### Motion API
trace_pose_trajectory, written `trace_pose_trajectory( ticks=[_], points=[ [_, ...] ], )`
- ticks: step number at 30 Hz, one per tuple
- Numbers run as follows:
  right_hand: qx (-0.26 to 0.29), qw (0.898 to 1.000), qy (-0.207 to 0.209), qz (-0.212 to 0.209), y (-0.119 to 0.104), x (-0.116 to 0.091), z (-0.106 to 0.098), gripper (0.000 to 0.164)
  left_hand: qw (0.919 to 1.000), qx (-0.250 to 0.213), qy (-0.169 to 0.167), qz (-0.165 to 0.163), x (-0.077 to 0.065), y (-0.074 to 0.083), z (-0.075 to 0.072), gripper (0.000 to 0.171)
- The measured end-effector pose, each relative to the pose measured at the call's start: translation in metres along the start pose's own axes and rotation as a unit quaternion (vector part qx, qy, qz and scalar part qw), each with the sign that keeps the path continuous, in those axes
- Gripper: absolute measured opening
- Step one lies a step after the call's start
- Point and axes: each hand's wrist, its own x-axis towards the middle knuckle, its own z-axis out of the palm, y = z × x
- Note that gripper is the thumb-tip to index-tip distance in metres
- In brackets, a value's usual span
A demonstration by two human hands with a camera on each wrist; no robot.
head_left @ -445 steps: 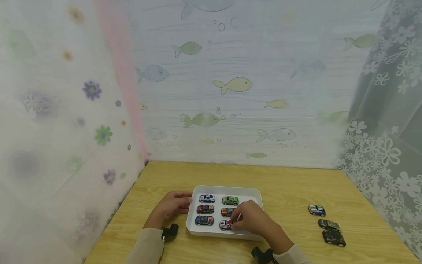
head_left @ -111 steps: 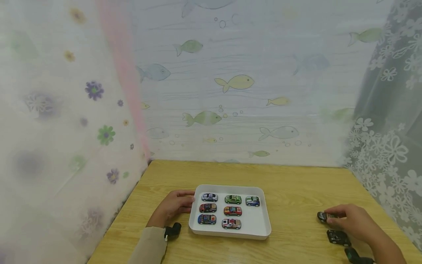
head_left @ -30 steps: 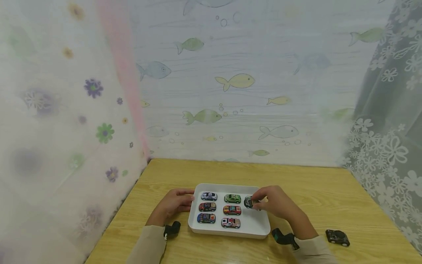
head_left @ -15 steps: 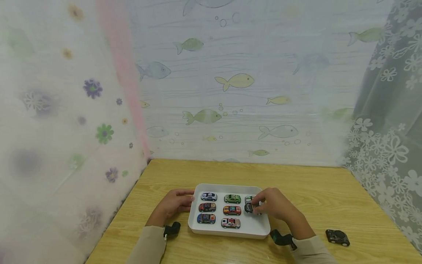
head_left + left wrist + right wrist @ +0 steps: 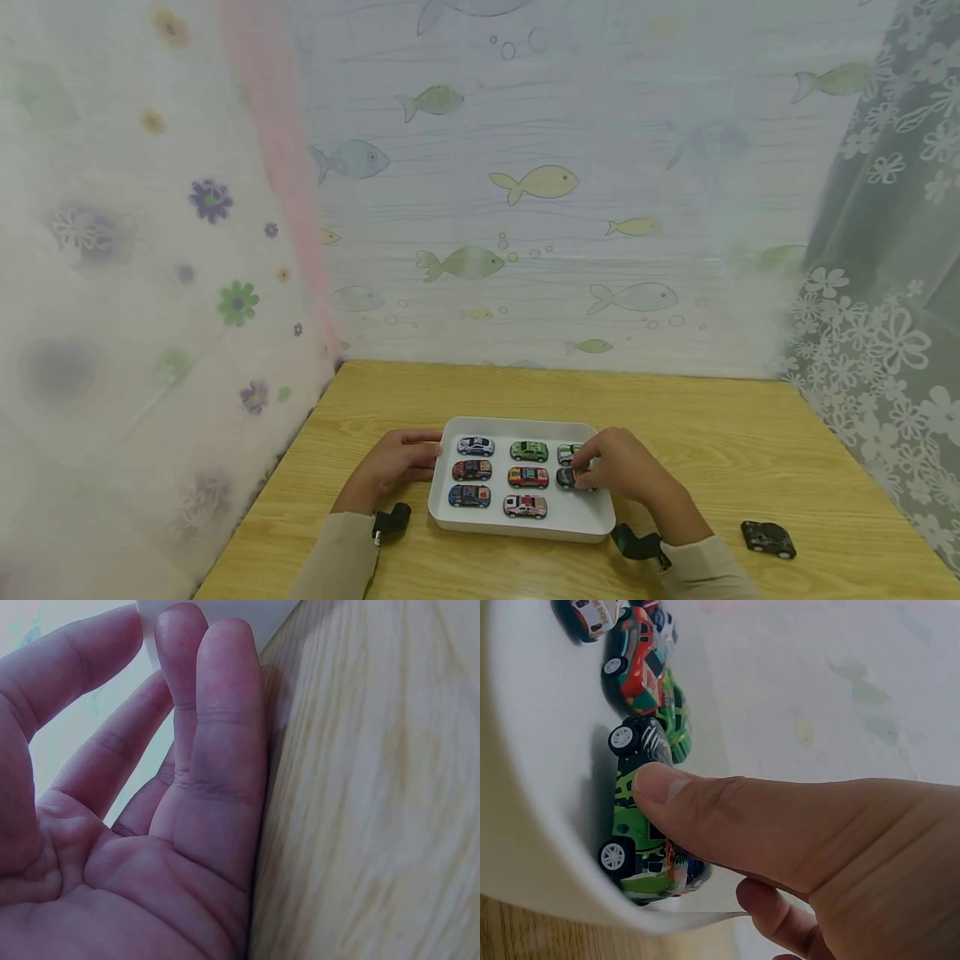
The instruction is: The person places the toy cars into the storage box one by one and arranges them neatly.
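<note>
My right hand [image 5: 626, 462] pinches a black-and-green toy car [image 5: 634, 802] by its sides, thumb across the near flank in the right wrist view. That car sits low in the right part of the white tray [image 5: 525, 531], just in front of a white-and-green toy car [image 5: 567, 453], which my fingers partly cover. My left hand [image 5: 393, 467] rests on the table at the tray's left side. Its fairly straight fingertips [image 5: 229, 652] touch the tray wall in the left wrist view.
Two columns of toy cars fill the tray's left and middle, among them a green car [image 5: 528, 451] and a red-and-yellow car [image 5: 528, 477]. A black toy car [image 5: 768, 540] lies alone on the wooden table [image 5: 675, 417] to the right. Printed curtains stand behind and beside the table.
My right hand first placed the white-and-green car in the tray, then brought the black-and-green car from the right and lowered it in front. My left hand has stayed beside the tray.
</note>
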Motion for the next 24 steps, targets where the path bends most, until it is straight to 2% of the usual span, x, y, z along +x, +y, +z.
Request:
trace_pose_trajectory(
  ticks=[9, 18, 24],
  points=[
    [0.003, 1.0, 0.007, 0.027, -0.0033, 0.0003, 0.0038, 0.018, 1.0, 0.001, 0.006, 0.001, -0.0028, 0.0032, 0.0027, 0.047],
    [-0.003, 1.0, 0.012, 0.025, -0.0054, 0.0001, 0.0027, 0.018, 1.0, -0.002, 0.002, 0.008, -0.003, 0.004, 0.0026, 0.049],
    [-0.003, 1.0, 0.01, 0.026, -0.0052, -0.0003, 0.002, 0.019, 1.0, -0.003, 0.005, -0.001, -0.0002, 0.0011, 0.0021, 0.048]
  ],
)
